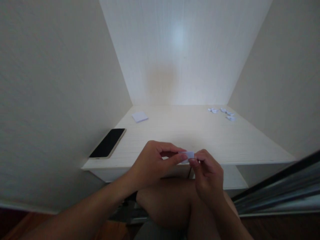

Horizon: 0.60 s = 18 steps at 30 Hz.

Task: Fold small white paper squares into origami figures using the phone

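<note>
A small folded piece of white paper [190, 154] is held between my two hands, just over the front edge of the desk. My left hand [157, 160] pinches its left side between thumb and fingers. At its right edge, my right hand [208, 175] grips it with thumb and index finger, the other fingers curled. Fingertips cover part of the paper, so its exact fold is hard to make out.
On the white desk [175, 130], a stack of square white paper [140, 116] lies back left. A smartphone [108, 143] lies at the left edge. Several small folded paper pieces [230, 118] sit at the back right. Walls enclose the desk's left, back and right.
</note>
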{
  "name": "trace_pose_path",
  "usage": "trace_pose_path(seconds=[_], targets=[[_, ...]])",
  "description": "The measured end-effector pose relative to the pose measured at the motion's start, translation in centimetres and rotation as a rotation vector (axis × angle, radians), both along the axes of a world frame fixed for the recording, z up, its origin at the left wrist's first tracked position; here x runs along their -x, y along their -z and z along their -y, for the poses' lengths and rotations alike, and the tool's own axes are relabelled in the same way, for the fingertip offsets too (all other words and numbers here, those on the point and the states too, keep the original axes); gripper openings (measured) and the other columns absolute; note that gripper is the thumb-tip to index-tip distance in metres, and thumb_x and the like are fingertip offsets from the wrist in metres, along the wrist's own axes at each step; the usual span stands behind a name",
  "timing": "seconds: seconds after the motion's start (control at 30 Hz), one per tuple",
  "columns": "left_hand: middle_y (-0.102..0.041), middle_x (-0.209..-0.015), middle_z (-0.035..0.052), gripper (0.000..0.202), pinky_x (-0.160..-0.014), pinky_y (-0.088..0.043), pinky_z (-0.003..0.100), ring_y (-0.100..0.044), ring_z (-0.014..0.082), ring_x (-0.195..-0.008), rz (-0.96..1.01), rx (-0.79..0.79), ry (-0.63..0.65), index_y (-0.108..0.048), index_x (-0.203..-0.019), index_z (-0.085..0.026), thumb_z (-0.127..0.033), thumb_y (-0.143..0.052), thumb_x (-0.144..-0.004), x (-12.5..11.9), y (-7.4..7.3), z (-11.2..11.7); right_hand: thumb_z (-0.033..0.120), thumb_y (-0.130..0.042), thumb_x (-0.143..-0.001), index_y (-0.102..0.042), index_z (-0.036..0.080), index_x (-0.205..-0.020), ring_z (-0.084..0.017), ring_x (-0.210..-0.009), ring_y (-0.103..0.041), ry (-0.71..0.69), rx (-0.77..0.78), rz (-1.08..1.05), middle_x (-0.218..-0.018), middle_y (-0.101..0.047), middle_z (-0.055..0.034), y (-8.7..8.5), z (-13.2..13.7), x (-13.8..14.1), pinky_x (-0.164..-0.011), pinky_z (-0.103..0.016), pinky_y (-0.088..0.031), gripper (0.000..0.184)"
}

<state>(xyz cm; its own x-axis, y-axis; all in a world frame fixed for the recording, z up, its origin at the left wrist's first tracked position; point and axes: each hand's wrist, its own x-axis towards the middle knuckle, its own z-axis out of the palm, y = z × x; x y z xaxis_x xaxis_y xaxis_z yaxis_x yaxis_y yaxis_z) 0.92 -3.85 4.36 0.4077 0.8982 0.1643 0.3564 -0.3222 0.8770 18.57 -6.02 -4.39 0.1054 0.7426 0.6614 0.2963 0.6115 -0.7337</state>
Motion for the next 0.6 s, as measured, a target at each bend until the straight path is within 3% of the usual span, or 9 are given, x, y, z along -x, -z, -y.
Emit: trace_pose_path(seconds=[0.2,0.43,0.6], targets=[[-0.080,-0.085,0.0022,0.016,-0.076,-0.057,0.027,-0.072,0.0179,-0.077,0.001,0.020,-0.030,-0.081,-0.084,-0.020,-0.034,-0.073,-0.086,-0.2,-0.1,-0.3,0.029,-0.059,-0.098,-0.064,0.021,-0.083,-0.016,-0.068,-0.052,-0.047,0.071,-0.042,-0.074,-0.057,-0.0003,0.4,-0.3,-0.1,-0.063,-0.030,-0.038,0.018],[-0.081,-0.092,0.0046,0.021,-0.078,-0.058,0.030,-0.074,0.0214,-0.086,0.038,0.133,-0.010,-0.081,-0.091,-0.019,-0.037,-0.072,-0.085,-0.3,0.3,-1.0,0.035,-0.059,-0.098,-0.065,0.021,-0.081,-0.017,-0.068,-0.052,-0.057,0.142,-0.049,-0.072,-0.057,-0.0009,0.5,-0.4,-0.2,-0.064,-0.031,-0.039,0.023],[-0.079,-0.081,0.0073,0.026,-0.074,-0.059,0.031,-0.072,0.0195,-0.076,-0.013,0.139,-0.022,-0.079,-0.087,-0.015,-0.040,-0.071,-0.086,-0.3,0.7,-1.6,0.037,-0.060,-0.097,-0.064,0.020,-0.078,-0.017,-0.068,-0.051,-0.083,0.197,-0.092,-0.071,-0.056,-0.0004,0.7,-0.6,-0.2,-0.064,-0.030,-0.039,0.025]])
